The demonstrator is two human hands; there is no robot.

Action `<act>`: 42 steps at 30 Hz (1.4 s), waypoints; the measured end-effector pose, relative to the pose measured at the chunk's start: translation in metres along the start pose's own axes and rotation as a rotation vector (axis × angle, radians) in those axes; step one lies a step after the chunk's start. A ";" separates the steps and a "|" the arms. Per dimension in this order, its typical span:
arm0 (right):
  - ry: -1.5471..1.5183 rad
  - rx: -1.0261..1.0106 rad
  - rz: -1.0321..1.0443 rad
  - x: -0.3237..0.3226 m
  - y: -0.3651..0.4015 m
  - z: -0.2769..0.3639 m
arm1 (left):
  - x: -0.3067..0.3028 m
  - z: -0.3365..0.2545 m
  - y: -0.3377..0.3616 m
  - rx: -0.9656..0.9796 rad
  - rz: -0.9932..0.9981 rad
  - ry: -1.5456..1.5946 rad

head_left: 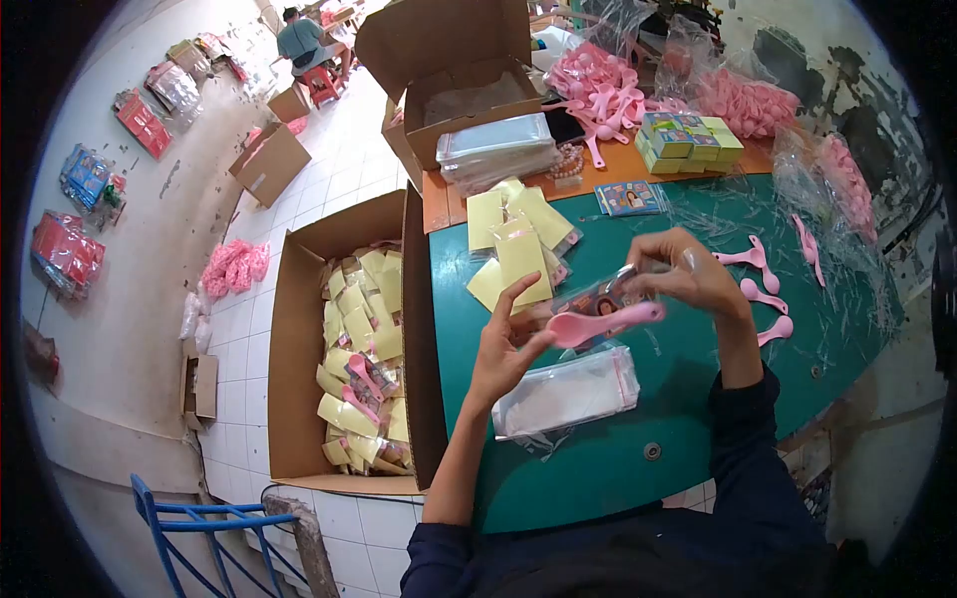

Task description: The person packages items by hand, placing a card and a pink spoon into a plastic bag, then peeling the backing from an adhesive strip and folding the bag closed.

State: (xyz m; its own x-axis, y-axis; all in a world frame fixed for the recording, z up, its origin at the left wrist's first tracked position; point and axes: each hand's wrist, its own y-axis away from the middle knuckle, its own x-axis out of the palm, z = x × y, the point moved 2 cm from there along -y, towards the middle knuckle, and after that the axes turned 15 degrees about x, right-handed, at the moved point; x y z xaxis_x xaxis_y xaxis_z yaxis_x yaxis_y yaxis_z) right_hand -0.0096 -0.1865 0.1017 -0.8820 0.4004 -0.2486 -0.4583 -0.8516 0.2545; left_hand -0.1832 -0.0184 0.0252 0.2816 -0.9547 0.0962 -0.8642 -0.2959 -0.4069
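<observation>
Between my hands, above the green table, is a clear plastic packet holding a printed card and a pink measuring spoon. My left hand grips its left end, thumb by the spoon's bowl and index finger raised. At the upper right corner, my right hand pinches the plastic with bent fingers. Below the packet lies a stack of clear bags. Finished-looking packets with pale yellow backs are piled beyond my left hand. Several loose pink spoons lie right of my right hand.
Left of the table stands a large cardboard box with many yellow-backed packets. At the back are an open carton, bundled bags, card stacks and heaped pink spoons. A blue metal frame stands lower left; a person sits far off.
</observation>
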 end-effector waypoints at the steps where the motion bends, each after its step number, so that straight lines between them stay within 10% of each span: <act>1: 0.018 -0.019 -0.034 -0.002 0.001 -0.001 | -0.004 0.009 -0.001 0.021 0.010 0.013; 10: 0.145 -0.001 -0.272 -0.012 0.004 0.006 | -0.027 0.032 -0.034 0.441 0.234 -1.152; 17: 0.620 -0.271 -0.072 0.046 0.009 0.008 | 0.026 -0.008 0.066 -0.572 -0.105 0.472; 20: 0.768 -0.282 0.535 0.080 0.021 -0.003 | 0.037 -0.009 0.090 -0.636 -0.154 0.570; 27: 1.000 -0.134 0.143 0.096 -0.004 -0.038 | 0.039 -0.010 0.108 -0.506 -0.047 0.126; 31: 0.918 -0.374 -0.154 0.103 0.005 -0.040 | 0.044 -0.015 0.110 -0.490 -0.012 0.049; 42: 0.679 -0.294 0.230 0.122 0.045 -0.045 | 0.043 -0.013 0.112 -0.519 -0.111 0.230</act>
State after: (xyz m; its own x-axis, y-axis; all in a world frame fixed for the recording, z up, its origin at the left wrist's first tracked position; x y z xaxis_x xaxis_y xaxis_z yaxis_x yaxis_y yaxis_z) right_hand -0.1330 -0.1915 0.0406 -0.6477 -0.0122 -0.7618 -0.1399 -0.9810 0.1347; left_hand -0.2731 -0.0928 -0.0042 0.3345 -0.8822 0.3313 -0.9424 -0.3158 0.1105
